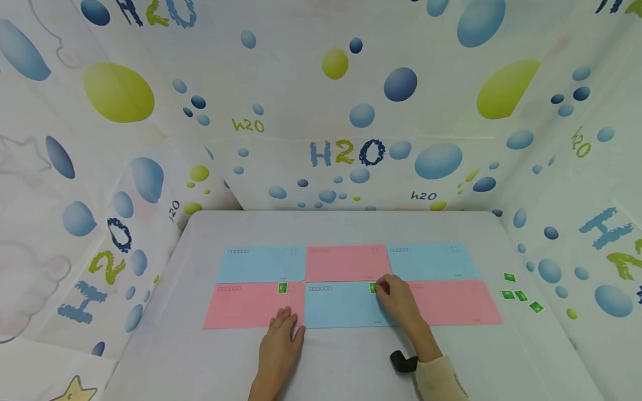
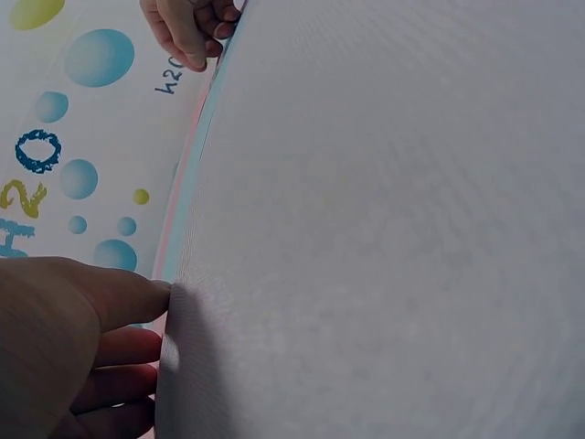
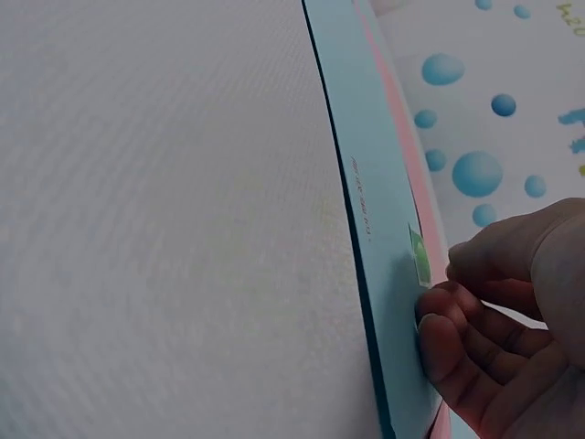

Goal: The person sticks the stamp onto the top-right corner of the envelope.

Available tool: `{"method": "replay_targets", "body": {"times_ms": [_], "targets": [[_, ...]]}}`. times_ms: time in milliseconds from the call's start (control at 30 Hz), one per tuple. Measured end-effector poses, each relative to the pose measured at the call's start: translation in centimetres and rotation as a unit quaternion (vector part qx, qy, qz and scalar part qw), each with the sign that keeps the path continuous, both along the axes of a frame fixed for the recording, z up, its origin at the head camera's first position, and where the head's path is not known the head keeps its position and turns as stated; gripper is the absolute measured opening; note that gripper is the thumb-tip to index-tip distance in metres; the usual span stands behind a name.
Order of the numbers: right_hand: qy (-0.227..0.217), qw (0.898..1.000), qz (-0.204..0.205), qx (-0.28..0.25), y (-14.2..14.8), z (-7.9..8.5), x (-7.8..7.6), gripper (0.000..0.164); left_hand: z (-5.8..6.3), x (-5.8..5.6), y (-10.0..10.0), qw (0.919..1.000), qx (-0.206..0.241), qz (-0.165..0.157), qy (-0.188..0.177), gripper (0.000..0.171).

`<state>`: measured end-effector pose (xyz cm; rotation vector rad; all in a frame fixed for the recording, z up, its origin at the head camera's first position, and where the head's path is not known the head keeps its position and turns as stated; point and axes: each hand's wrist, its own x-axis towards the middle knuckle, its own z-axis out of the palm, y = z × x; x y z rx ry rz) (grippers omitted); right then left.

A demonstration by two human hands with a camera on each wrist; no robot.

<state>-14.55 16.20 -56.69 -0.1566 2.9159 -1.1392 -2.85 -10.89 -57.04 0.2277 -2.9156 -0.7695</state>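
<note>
My right hand (image 1: 398, 298) pinches the edge of a small green stamp (image 1: 373, 287) at the upper right corner of the lower middle blue envelope (image 1: 341, 309). In the right wrist view its fingers are curled at one end of the stamp (image 3: 419, 256). My left hand (image 1: 281, 340) rests with extended fingers on the lower right part of the left pink envelope (image 1: 241, 309). Another green stamp (image 1: 283, 287) lies at that envelope's upper right corner. The left wrist view shows the left hand (image 2: 82, 347) along the envelope edges.
To the right, another pink envelope (image 1: 461, 306) completes the front row. Behind lie a blue envelope (image 1: 261, 267), a pink one (image 1: 346, 264) and a blue one (image 1: 431, 264). Several loose green stamps (image 1: 520, 296) are on the white table (image 1: 165, 356) at the right. A black object (image 1: 403, 362) overlaps the right cuff.
</note>
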Motion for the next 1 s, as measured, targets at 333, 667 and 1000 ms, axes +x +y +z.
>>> {"method": "replay_targets", "body": {"times_ms": [333,667,1000], "targets": [[-0.022,1.0,-0.006,-0.008,0.5,0.3,0.3,0.011,0.0,0.1,0.0,0.9999,0.01,0.002,-0.006,0.04],[-0.008,1.0,-0.015,-0.019,1.4,0.7,0.6,0.012,0.2,0.1,0.0,0.9999,0.013,0.005,-0.001,0.04],[-0.009,0.999,-0.029,-0.011,3.1,2.0,0.4,0.018,0.2,0.2,0.1,0.9999,0.013,0.007,-0.004,0.039]]}}
